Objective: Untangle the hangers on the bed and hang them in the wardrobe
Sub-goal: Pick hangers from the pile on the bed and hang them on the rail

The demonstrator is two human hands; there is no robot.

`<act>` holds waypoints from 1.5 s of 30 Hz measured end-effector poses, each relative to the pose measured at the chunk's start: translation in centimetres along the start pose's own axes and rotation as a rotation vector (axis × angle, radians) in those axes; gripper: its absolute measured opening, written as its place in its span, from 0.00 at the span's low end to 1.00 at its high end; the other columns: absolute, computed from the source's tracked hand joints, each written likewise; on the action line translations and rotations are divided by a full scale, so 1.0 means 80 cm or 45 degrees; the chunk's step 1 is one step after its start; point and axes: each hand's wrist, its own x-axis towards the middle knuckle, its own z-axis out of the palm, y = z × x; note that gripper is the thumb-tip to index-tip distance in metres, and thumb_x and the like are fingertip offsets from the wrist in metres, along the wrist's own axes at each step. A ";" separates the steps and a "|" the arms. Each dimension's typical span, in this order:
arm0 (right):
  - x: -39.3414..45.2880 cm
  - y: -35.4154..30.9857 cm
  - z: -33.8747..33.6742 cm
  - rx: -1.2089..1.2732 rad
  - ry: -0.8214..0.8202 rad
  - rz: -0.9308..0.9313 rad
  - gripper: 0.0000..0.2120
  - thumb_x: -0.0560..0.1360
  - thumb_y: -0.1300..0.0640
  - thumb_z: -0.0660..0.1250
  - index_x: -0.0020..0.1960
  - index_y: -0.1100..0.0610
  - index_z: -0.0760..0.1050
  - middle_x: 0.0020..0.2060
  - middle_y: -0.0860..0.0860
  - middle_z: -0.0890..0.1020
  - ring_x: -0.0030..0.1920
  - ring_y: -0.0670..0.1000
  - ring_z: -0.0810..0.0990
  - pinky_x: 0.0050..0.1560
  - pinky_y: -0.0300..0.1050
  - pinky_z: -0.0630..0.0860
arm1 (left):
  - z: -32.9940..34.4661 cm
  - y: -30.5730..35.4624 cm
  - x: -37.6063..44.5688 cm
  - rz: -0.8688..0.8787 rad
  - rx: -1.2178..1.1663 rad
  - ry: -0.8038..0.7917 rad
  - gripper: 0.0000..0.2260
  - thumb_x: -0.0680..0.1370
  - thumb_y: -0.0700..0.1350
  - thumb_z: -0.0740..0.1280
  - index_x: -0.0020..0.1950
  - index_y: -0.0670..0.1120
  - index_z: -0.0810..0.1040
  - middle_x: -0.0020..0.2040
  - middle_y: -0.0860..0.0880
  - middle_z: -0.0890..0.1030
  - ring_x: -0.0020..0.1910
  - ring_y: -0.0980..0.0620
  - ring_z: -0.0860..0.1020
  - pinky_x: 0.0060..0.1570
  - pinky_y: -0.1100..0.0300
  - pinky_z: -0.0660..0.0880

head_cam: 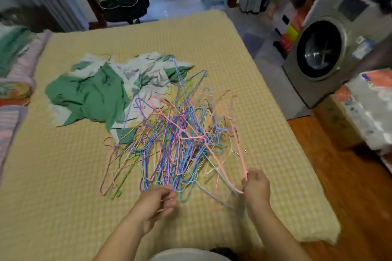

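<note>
I see the tangled hangers (169, 140) heaped in the middle of the frame on the yellow checked bed (244, 65), their upper edge overlapping a green and white cloth (91, 93) at centre left. My right hand (255, 186), lower right of the heap, has its fingers (246, 182) curled round the end of a pink hanger (212, 150) that runs back into the tangle. My left hand (156, 205) sits at the heap's lower edge, fingers bent and pinching thin wire there. A washing machine (322, 53) stands at upper right.
</note>
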 end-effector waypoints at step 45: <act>0.364 0.057 0.114 -0.800 -0.747 0.232 0.44 0.57 0.49 0.86 0.65 0.63 0.70 0.53 0.59 0.82 0.34 0.45 0.83 0.33 0.43 0.80 | 0.020 0.080 0.099 0.678 0.000 0.342 0.15 0.85 0.40 0.56 0.62 0.50 0.80 0.56 0.44 0.78 0.47 0.48 0.77 0.43 0.50 0.75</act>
